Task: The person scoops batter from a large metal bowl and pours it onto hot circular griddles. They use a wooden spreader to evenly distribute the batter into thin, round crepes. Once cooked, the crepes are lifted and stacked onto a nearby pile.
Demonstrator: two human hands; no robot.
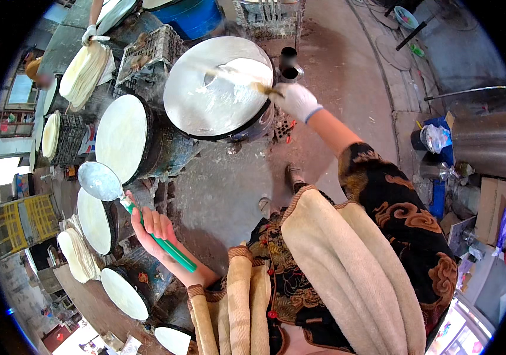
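Observation:
My left hand (pixel 157 232) is closed around the green handle of a metal ladle (pixel 100 181), its bowl raised beside the pale round griddles. In a white glove, my right hand (pixel 298 102) grips the wooden end of a long, thin spreader (pixel 263 89). That tool is smeared by motion where it crosses a large round griddle (pixel 185 112), and its exact shape cannot be made out. Wet white batter (pixel 246 73) lies on the griddle's right part, under the spreader. The rest of its surface looks thinly coated.
More round griddles (pixel 120 139) bearing pale sheets curve along the left. Stacks of thin pancakes (pixel 84 76) lie beside them. Another person's gloved hand (pixel 89 35) is at the upper left, near a plastic crate (pixel 149 56) and a blue tub (pixel 191 22). A metal drum (pixel 486 142) stands right.

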